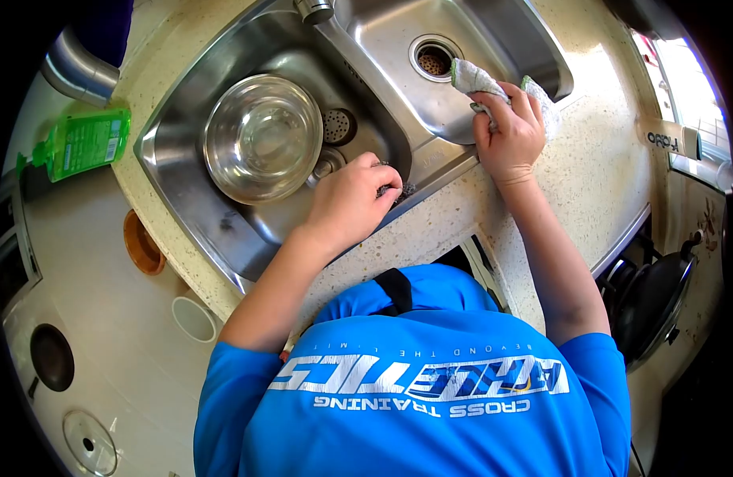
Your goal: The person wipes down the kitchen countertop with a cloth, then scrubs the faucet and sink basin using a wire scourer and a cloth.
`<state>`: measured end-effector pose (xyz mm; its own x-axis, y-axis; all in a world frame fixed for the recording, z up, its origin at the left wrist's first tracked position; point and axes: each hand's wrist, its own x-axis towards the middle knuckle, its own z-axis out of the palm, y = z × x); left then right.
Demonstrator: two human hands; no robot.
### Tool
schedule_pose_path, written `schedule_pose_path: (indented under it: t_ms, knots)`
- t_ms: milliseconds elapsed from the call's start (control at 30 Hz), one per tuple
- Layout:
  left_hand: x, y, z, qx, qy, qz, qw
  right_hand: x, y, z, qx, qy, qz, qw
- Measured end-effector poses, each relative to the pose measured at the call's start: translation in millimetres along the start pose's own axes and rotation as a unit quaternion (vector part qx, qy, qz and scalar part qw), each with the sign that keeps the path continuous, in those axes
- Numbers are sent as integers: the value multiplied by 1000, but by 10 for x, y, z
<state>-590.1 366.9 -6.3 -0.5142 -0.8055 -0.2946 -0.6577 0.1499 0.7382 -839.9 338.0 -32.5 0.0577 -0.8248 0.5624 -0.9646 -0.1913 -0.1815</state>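
My left hand (354,195) is closed around a dark steel wool scrubber (408,191) at the front edge of the left sink basin. Most of the scrubber is hidden by my fingers. Over the front of the right basin, my right hand (512,135) grips a whitish cloth (477,81) with green edging, bunched between the fingers. A clear glass bowl (263,139) sits in the left basin (175,175), to the left of my left hand. Close to the bowl are a round perforated drain strainer (338,126) and a round metal piece (326,164).
The right basin (382,32) has a drain (434,60). A faucet (313,9) stands at the back. Left of the counter are a green soap bottle (88,143), a brown bowl (144,243), a white cup (194,319), and a pan (52,358). A dark wok (656,306) is at right.
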Motion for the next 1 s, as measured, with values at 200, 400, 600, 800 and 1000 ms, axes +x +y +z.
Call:
schedule_pose_path:
  t_ms: [200,400,600,800,1000]
  knots:
    - [218,49,-47,87,-66,35,993,-7,-8,-7,-4,-2,0,1000]
    - [474,189,-40,112,-90,33,989,2,-15,0,-7,-5,-1,1000]
    - [493,209,68,91,-44,52,993,-1,-13,-16,-3,-9,-8,1000]
    - [75,23,112,1,8,45,999,-2,-22,-10,-5,-16,2,1000]
    - [253,76,137,10,26,84,996,2,-23,-17,-4,-19,5,1000]
